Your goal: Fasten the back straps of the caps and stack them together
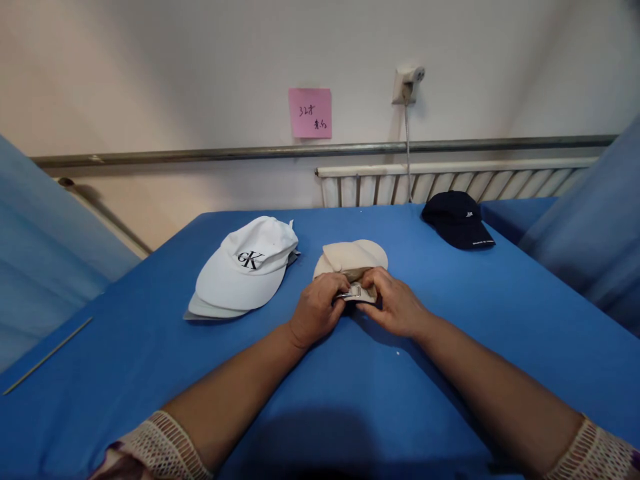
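Observation:
A beige baseball cap (345, 257) lies in the middle of the blue-covered table, its back strap and metal buckle turned toward me. My left hand (320, 303) pinches the left end of the strap beside the buckle. On the other side, my right hand (395, 303) grips the cap's back edge between thumb and fingers. Part of the cap's opening is hidden behind my fingers. To the left sits a white cap (240, 273) with black lettering, stacked over at least one other pale cap whose brim shows beneath it. Far right rests a dark navy cap (456, 220).
A thin stick (47, 357) lies near the left edge of the blue table (175, 373). Behind are a metal rail (225, 153), a radiator (460, 183), a plugged-in cord (407, 147) and a pink note (311, 113). Blue curtains (595, 220) hang at both sides.

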Available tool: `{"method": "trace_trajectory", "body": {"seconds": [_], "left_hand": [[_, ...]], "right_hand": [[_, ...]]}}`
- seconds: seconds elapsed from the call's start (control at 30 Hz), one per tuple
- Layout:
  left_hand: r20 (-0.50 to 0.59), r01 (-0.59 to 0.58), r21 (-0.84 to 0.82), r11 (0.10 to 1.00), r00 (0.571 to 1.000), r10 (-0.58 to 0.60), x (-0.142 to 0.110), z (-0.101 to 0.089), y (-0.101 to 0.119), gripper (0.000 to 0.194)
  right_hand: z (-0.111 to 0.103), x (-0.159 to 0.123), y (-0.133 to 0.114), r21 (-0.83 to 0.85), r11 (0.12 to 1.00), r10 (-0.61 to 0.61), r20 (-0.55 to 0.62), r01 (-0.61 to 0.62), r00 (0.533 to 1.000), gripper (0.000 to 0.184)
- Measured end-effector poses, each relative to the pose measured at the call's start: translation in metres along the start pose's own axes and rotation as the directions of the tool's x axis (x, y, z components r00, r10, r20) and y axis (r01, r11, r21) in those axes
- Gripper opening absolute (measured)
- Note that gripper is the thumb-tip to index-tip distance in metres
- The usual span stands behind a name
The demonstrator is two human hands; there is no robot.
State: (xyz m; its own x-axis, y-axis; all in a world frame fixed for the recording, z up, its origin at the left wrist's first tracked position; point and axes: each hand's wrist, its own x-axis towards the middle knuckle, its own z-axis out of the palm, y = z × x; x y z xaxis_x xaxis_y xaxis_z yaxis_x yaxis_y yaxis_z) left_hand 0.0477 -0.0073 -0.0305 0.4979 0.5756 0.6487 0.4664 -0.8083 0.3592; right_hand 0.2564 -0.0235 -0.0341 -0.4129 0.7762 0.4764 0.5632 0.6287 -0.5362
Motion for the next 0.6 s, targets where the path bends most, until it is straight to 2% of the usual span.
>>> {"method": "trace_trajectory", "body": {"seconds": [0.1,0.2,0.33,0.43,0.6], "left_hand": [[0.012,0.001,-0.001,1.000,1.000,-0.001,0.000,0.000,-0.001,0.021],[0.056,0.012,-0.008,1.000,0.998,-0.011,0.000,0.001,0.001,0.018],[0.125,0.053,-0.014,0.999,0.991,-0.051,0.002,-0.002,0.006,0.024],[0.180,0.041,-0.036,0.999,0.983,-0.034,0.004,-0.006,0.010,0.034],[0.218,0.073,-0.054,0.996,0.974,-0.060,0.006,-0.006,0.014,0.026]], "right_hand": [[0.000,-0.001,-0.004,0.111,0.994,-0.020,0.053,0.014,0.998,0.039],[0.004,-0.001,-0.001,0.148,0.989,-0.002,0.052,-0.006,0.999,0.027],[0.008,-0.002,0.005,0.137,0.990,0.018,0.025,-0.021,1.000,0.020],[0.009,-0.002,0.008,0.102,0.995,0.011,0.009,-0.011,1.000,0.020],[0.008,-0.002,0.009,0.051,0.999,0.013,0.027,-0.015,1.000,0.020]]}}
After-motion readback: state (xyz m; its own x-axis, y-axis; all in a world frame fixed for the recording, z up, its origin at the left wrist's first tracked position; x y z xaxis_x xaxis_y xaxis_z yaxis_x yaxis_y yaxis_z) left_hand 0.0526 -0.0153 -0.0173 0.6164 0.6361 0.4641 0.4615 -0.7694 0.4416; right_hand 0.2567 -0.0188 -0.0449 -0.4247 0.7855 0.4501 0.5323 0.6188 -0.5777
